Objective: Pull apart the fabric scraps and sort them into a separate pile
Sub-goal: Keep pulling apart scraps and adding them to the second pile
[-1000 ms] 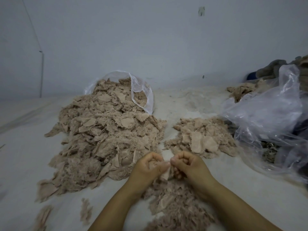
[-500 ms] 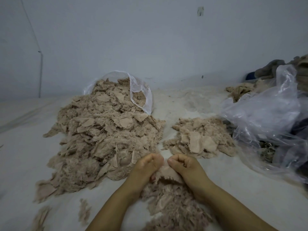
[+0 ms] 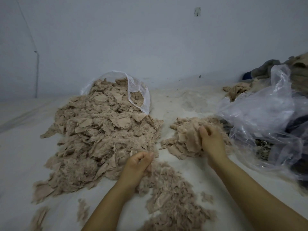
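Lying nearest to the camera, a loose heap of beige fabric scraps [image 3: 168, 195] covers the pale floor [image 3: 20, 160] between the two forearms. Above it, the left hand [image 3: 139, 162] is loosely curled with fingers bent toward the thumb; whether it pinches a scrap I cannot tell. The right hand [image 3: 210, 141] reaches further, onto the small sorted pile [image 3: 186, 137], and its fingers grasp a scrap on top of the pile. Left of both hands spreads the big pile [image 3: 100, 135], spilling from a clear plastic bag [image 3: 138, 95]. Another crumpled plastic bag [image 3: 266, 117] lies at the right, with dark cloth [image 3: 273, 67] behind, near the grey wall [image 3: 150, 39].
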`<act>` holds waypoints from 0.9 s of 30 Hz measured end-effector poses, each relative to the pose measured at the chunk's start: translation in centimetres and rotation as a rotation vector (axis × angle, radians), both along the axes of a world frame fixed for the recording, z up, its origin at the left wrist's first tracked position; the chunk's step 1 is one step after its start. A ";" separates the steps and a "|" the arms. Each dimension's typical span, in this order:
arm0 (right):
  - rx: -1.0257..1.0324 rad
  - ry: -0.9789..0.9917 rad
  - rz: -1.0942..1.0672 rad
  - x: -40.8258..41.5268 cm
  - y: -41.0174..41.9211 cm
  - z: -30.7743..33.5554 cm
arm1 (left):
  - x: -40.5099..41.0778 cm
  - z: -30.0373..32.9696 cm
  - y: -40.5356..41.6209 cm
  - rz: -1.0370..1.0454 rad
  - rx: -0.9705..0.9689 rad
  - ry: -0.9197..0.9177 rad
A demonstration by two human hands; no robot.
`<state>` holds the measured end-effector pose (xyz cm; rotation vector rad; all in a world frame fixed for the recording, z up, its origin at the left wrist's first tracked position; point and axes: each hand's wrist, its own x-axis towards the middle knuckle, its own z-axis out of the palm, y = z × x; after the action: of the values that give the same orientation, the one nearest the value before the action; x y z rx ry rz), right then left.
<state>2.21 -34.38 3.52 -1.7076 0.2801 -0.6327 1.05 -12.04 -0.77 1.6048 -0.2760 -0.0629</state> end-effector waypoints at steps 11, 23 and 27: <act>-0.716 0.202 0.639 -2.7 4.1 -5.1 | 0.4 -0.6 -0.2 0.034 -0.339 0.203; -0.205 0.210 0.904 -2.9 6.3 -4.1 | 0.5 -0.3 -0.7 0.083 -0.407 0.165; 0.014 0.146 0.753 -2.1 5.8 -4.6 | 1.0 -0.7 -0.2 0.228 -0.137 0.040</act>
<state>0.08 -28.57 -1.12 -1.6854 -0.2576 0.0498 2.07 -12.23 -1.47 1.4872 -0.0632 0.0971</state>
